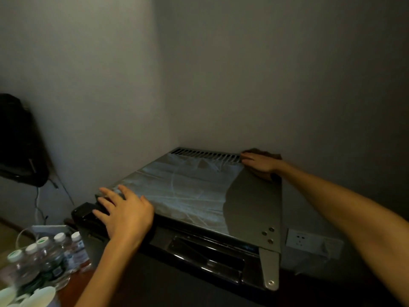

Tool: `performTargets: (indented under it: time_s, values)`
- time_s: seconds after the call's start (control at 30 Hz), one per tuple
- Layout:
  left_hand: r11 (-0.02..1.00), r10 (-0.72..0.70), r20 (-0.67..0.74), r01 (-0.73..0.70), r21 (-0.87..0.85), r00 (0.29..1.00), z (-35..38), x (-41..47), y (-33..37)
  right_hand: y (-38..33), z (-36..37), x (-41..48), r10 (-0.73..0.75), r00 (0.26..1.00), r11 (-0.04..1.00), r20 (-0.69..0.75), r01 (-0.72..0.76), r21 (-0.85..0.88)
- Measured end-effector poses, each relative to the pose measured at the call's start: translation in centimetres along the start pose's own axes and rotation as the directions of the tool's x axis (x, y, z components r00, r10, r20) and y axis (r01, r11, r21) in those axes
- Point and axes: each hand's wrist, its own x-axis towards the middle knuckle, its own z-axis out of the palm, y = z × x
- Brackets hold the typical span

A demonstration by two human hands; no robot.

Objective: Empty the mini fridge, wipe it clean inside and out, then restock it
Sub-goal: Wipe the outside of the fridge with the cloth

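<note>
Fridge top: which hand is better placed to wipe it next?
Right. The right hand lies flat on the brown cloth at the back right corner of the fridge top. The left hand rests bare on the front left edge.

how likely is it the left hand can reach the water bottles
Probably yes: the left hand lies open on the mini fridge top, holding nothing, and the water bottles stand uncovered below it.

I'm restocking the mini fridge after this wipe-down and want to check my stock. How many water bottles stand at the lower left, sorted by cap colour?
Bottles with green-topped caps: 2
Bottles with plain white caps: 3
Total: 5 bottles in view; any beyond the frame edge cannot be counted.
</note>
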Motion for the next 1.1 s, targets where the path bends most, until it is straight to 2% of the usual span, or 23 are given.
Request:
performTargets:
  time_s: [0.13,0.3,0.37,0.43,0.57,0.63,0.8,0.93,1.03,1.1]
  values:
    - [1.000,-0.006,0.014,0.006,-0.008,1.000,-0.1,0.2,0.1,-3.3,1.1,0.6,-0.016,0.998,1.000,0.053,0.017,-0.004]
    - [1.000,0.012,0.029,-0.012,0.013,1.000,-0.2,0.2,-0.1,-6.7,2.5,-8.0,-0.307,0.948,0.950,0.085,0.301,0.083]
    - [0.999,0.024,0.026,-0.025,0.020,0.999,-0.3,0.5,-0.5,-6.1,2.4,-10.8,-0.342,0.936,0.939,0.088,0.335,0.084]
    - [0.999,0.035,0.014,-0.035,0.032,0.999,-0.4,1.1,-1.2,-3.9,1.4,-10.6,-0.261,0.960,0.965,0.105,0.257,0.046]
    - [0.999,0.029,-0.011,-0.029,0.042,1.000,-0.3,2.3,-2.2,-0.3,-0.4,-4.7,0.064,0.997,0.993,0.051,-0.058,-0.104]
    - [0.999,-0.010,-0.020,0.011,0.039,1.000,-0.2,2.7,-2.1,-0.6,-0.1,-1.4,0.092,0.996,0.987,0.020,-0.089,-0.134]
    - [1.000,-0.020,-0.032,0.020,0.016,0.999,0.1,3.1,-2.0,-4.6,1.3,3.5,0.004,1.000,0.993,-0.012,-0.005,-0.116]
    - [1.000,-0.015,-0.022,0.016,0.012,1.000,0.1,3.2,-2.1,-5.8,1.3,1.3,-0.040,0.998,0.997,0.047,0.043,-0.070]
    - [1.000,-0.017,-0.026,0.018,0.013,0.999,0.0,2.9,-2.0,-8.2,1.8,-3.8,-0.216,0.971,0.976,0.099,0.218,-0.004]
    - [1.000,-0.014,-0.021,0.015,0.019,1.000,-0.2,2.7,-1.9,-10.3,2.6,-8.1,-0.374,0.921,0.927,0.114,0.370,0.057]
